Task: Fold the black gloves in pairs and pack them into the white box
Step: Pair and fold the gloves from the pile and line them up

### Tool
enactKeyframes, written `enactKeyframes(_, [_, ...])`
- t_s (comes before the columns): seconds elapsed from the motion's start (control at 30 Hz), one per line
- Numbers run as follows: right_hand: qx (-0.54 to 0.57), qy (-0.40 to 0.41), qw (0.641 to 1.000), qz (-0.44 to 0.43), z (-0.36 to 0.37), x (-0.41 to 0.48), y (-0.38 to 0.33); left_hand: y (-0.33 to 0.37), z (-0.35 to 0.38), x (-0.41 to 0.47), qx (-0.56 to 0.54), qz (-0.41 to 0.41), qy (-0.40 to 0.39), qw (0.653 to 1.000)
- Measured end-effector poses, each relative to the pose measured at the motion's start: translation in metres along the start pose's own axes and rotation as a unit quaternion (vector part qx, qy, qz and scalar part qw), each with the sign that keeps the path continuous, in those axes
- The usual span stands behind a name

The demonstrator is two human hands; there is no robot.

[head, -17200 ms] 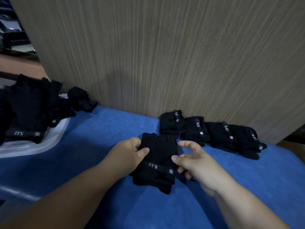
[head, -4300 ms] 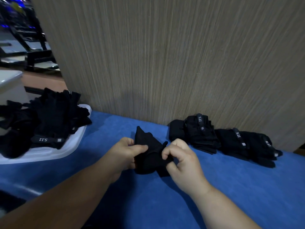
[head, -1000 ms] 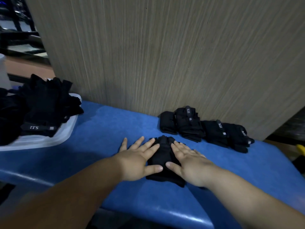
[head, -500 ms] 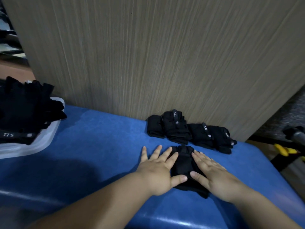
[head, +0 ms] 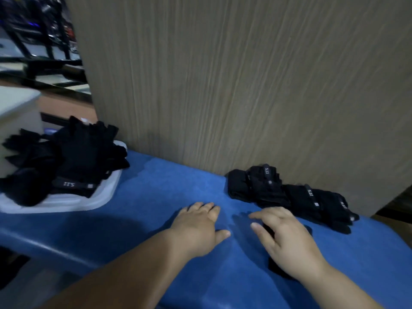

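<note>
Far left, the white box (head: 98,200) sits on the blue bench (head: 156,197) with a messy heap of loose black gloves (head: 73,161) piled in it and spilling over the rim. Moving right, the person's left grip (head: 198,228) lies palm down on the bare bench, fingers relaxed and holding nothing. Just beside it, the right grip (head: 287,239) rests on top of a folded glove pair (head: 275,267). Its fingers are spread over the fabric and not clamped around it, so that pair is on the bench under the palm, not in the box. Further right and back, a row of folded pairs (head: 289,195) is lined up along the foot of the wood-grain panel (head: 223,85). It's all a bit blurry.
</note>
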State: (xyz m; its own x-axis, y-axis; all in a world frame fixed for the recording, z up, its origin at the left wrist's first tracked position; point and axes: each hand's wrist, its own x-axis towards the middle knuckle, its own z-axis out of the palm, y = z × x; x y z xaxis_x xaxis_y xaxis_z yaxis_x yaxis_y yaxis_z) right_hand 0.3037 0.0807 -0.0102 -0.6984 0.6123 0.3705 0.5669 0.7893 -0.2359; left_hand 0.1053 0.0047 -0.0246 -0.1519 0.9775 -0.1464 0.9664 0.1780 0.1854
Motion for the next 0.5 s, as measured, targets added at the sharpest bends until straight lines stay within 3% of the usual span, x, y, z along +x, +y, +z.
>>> enactKeyframes(0.23, [0.126,-0.076,0.989,-0.01,0.049,0.056,-0.071,-0.089,-0.025,-0.033,-0.052,-0.135,0.161,0.976])
enactKeyframes(0.37, [0.211,-0.085,0.974,0.017,0.081,0.096,-0.116,-0.141,-0.034,-0.056,-0.144,-0.187,0.332,0.913])
enactKeyframes(0.5, [0.307,-0.104,0.945,0.047,0.106,0.13,-0.16,-0.174,-0.041,-0.079,-0.155,-0.193,0.468,0.848])
